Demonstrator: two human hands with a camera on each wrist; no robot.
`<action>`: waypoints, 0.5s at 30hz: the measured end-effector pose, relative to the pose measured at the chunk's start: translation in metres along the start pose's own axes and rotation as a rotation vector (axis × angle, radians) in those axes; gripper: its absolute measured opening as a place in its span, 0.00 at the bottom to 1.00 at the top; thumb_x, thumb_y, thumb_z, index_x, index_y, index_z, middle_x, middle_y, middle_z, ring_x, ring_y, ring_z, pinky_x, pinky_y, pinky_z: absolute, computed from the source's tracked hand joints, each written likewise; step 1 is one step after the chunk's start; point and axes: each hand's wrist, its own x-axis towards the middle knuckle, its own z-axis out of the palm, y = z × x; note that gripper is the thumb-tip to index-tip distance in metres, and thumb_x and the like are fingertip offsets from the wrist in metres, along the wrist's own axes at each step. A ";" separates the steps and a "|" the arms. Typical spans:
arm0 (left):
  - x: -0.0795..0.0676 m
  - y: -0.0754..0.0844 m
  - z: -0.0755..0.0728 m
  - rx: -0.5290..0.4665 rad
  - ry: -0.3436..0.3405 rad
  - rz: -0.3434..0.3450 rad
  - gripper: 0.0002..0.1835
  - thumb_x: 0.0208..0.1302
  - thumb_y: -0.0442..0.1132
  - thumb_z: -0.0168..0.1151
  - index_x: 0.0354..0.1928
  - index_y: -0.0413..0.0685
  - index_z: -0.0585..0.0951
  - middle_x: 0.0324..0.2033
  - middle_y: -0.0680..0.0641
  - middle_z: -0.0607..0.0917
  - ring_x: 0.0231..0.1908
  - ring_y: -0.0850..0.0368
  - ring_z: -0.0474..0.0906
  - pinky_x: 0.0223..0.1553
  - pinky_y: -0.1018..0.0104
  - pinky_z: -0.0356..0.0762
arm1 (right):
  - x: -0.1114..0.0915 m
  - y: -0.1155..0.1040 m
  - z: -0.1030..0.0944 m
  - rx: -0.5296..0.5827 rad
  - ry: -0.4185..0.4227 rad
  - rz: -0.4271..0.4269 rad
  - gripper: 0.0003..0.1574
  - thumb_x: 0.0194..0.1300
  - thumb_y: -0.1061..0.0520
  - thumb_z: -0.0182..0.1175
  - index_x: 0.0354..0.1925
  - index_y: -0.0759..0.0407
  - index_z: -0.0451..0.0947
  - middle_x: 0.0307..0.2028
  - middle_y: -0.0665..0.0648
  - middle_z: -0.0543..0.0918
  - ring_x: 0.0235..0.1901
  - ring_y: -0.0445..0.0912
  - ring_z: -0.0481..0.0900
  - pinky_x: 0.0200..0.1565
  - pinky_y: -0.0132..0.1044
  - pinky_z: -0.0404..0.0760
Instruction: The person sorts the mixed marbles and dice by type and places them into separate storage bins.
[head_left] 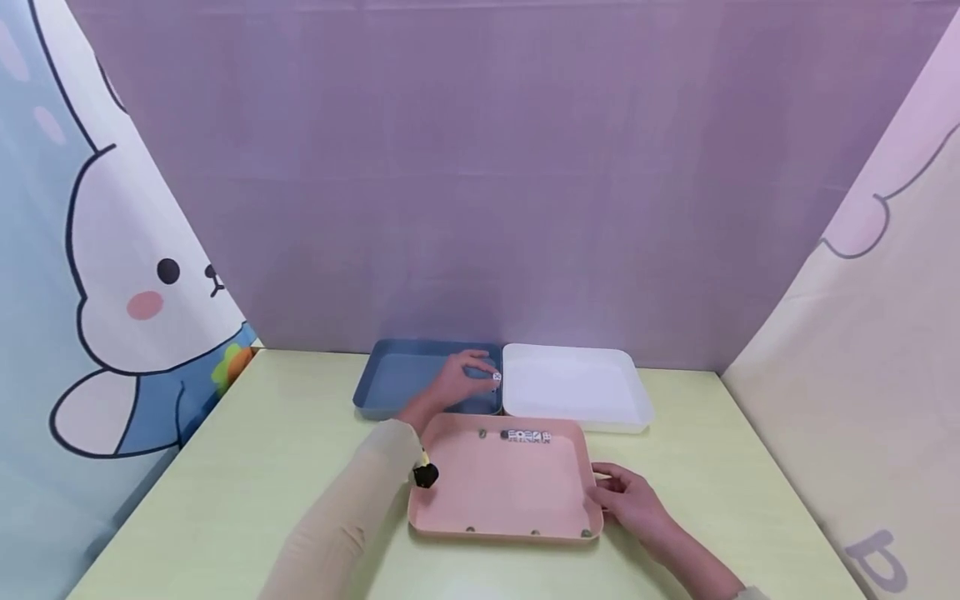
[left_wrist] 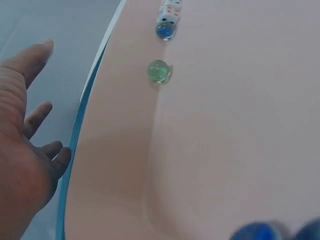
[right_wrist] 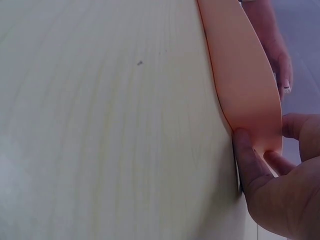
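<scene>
My left hand pinches a small white die between thumb and fingers, over the right side of the blue tray. The die also shows small at that hand's fingertips in the right wrist view. My right hand grips the right wall of the pink tray, with fingers on both sides of the rim in the right wrist view. Along the far side of the pink tray lie a short row of white dice, a blue marble at its end, and a green marble.
The white tray stands right beside the blue one, behind the pink tray. Several marbles, one of them a marble, rest along the pink tray's near wall. A purple cloth hangs behind the pale wooden table.
</scene>
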 end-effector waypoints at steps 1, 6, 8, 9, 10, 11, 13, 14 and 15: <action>0.001 -0.001 0.000 -0.022 0.028 0.000 0.12 0.59 0.44 0.71 0.44 0.49 0.88 0.67 0.41 0.67 0.69 0.45 0.56 0.60 0.44 0.67 | 0.000 0.000 0.000 0.000 -0.003 -0.002 0.31 0.61 0.65 0.64 0.61 0.72 0.69 0.43 0.64 0.81 0.38 0.52 0.82 0.38 0.44 0.84; 0.003 -0.009 -0.002 -0.078 0.085 -0.020 0.12 0.58 0.43 0.72 0.43 0.49 0.88 0.65 0.41 0.70 0.68 0.45 0.57 0.59 0.43 0.67 | 0.000 0.001 0.000 0.006 -0.011 -0.003 0.32 0.61 0.65 0.64 0.62 0.72 0.69 0.44 0.64 0.80 0.38 0.52 0.82 0.38 0.43 0.84; 0.004 -0.014 -0.002 -0.076 0.081 -0.030 0.13 0.57 0.46 0.72 0.43 0.51 0.88 0.66 0.42 0.70 0.69 0.45 0.56 0.60 0.43 0.67 | 0.000 0.001 -0.001 0.011 -0.013 -0.002 0.32 0.61 0.65 0.64 0.62 0.72 0.69 0.43 0.64 0.80 0.38 0.52 0.82 0.38 0.43 0.84; 0.005 -0.016 -0.002 -0.075 0.076 -0.033 0.13 0.57 0.47 0.72 0.43 0.52 0.88 0.66 0.42 0.70 0.69 0.45 0.56 0.60 0.44 0.67 | 0.000 0.001 -0.001 0.013 -0.014 -0.004 0.32 0.61 0.65 0.64 0.62 0.72 0.68 0.43 0.64 0.80 0.37 0.52 0.82 0.37 0.43 0.84; 0.006 -0.019 -0.001 -0.072 0.072 -0.035 0.14 0.57 0.48 0.72 0.43 0.52 0.88 0.66 0.43 0.70 0.69 0.44 0.56 0.60 0.44 0.67 | 0.000 0.001 -0.001 0.014 -0.017 -0.007 0.32 0.61 0.65 0.64 0.62 0.72 0.68 0.43 0.64 0.80 0.37 0.52 0.82 0.37 0.43 0.84; 0.006 -0.021 -0.001 -0.073 0.067 -0.039 0.14 0.57 0.49 0.72 0.43 0.53 0.88 0.66 0.43 0.70 0.69 0.44 0.57 0.60 0.44 0.67 | 0.000 0.001 -0.001 0.014 -0.020 -0.011 0.32 0.61 0.65 0.64 0.62 0.73 0.68 0.43 0.64 0.80 0.37 0.52 0.82 0.37 0.43 0.84; 0.008 -0.025 0.000 -0.071 0.061 -0.043 0.14 0.57 0.50 0.72 0.43 0.54 0.88 0.66 0.43 0.70 0.68 0.44 0.57 0.59 0.45 0.68 | 0.000 0.000 -0.001 0.019 -0.030 -0.018 0.32 0.62 0.65 0.63 0.62 0.73 0.68 0.43 0.64 0.80 0.37 0.52 0.82 0.37 0.43 0.84; 0.008 -0.026 0.000 -0.072 0.058 -0.045 0.14 0.57 0.50 0.72 0.43 0.54 0.88 0.66 0.43 0.70 0.68 0.44 0.58 0.59 0.45 0.69 | 0.000 0.000 -0.001 0.021 -0.034 -0.021 0.32 0.62 0.65 0.63 0.62 0.73 0.68 0.43 0.64 0.81 0.37 0.52 0.82 0.37 0.43 0.84; 0.009 -0.027 0.001 -0.072 0.057 -0.046 0.14 0.57 0.50 0.72 0.43 0.54 0.88 0.66 0.43 0.70 0.68 0.44 0.58 0.59 0.45 0.69 | 0.000 0.000 -0.001 0.023 -0.037 -0.023 0.32 0.62 0.65 0.63 0.62 0.73 0.68 0.43 0.64 0.81 0.37 0.52 0.82 0.37 0.43 0.84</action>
